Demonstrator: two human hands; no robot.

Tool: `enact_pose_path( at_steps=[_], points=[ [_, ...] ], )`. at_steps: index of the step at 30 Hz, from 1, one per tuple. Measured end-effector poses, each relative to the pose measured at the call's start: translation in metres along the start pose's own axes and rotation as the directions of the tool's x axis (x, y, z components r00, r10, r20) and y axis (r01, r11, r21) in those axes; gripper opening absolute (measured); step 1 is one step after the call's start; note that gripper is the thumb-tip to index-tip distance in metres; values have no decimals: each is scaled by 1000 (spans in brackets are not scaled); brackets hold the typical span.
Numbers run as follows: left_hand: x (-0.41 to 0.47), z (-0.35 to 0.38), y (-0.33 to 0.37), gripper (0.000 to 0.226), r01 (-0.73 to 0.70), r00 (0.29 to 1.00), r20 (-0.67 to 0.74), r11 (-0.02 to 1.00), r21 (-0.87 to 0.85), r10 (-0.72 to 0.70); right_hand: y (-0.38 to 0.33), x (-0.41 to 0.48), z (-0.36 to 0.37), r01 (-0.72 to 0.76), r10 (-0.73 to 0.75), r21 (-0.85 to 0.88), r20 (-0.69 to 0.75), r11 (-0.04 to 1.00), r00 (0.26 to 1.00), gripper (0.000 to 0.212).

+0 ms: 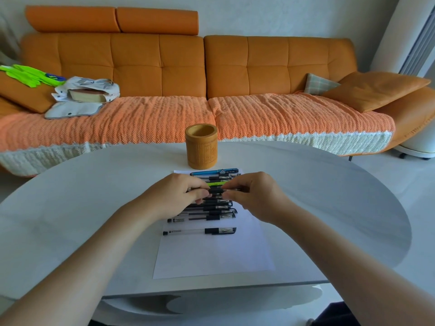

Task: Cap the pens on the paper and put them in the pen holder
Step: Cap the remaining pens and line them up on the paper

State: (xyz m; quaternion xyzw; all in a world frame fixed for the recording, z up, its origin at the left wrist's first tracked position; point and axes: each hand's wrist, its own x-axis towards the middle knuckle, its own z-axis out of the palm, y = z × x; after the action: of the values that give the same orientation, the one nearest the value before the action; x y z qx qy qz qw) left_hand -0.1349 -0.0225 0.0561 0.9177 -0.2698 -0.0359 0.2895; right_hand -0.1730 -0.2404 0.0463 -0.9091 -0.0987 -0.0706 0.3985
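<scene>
Just in front of the holder (201,146), left hand (179,196) pinches a pen (215,191) while right hand (253,195) pinches its cap, capping underway; next, press it home.

Single view, head-worn wide-angle camera, looking forward and down across the table (94,208) from the near edge. Close range: both forearms enter from the bottom corners (edges curve with lens distortion). Far field reaches an orange sofa (211,67) facing the camera.

pen holder (200,146) mouth open above, pens (211,208) crowding paper (211,252) — near half bare
</scene>
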Motion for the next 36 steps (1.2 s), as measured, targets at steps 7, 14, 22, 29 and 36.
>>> enact_pose_path(
  at_steps=[7,14,22,29,36],
  points=[
    [-1,-1,-7,17,-39,999,-25,997,-61,37,-5,-2,7,27,-26,33,-19,999,999,11],
    [-3,1,-4,20,-139,981,-135,990,17,140,-14,1,4,-140,127,256,66,956,990,18],
    [7,2,-14,29,-19,1000,16,994,106,18,-6,19,5,-109,116,-76,91,991,989,5],
    [4,5,-20,29,-6,990,135,961,276,-32,-6,20,8,-26,94,-245,269,969,959,8],
    [-9,22,-29,89,-117,981,190,922,370,48,-1,11,13,106,20,-341,346,934,938,43]
  ],
)
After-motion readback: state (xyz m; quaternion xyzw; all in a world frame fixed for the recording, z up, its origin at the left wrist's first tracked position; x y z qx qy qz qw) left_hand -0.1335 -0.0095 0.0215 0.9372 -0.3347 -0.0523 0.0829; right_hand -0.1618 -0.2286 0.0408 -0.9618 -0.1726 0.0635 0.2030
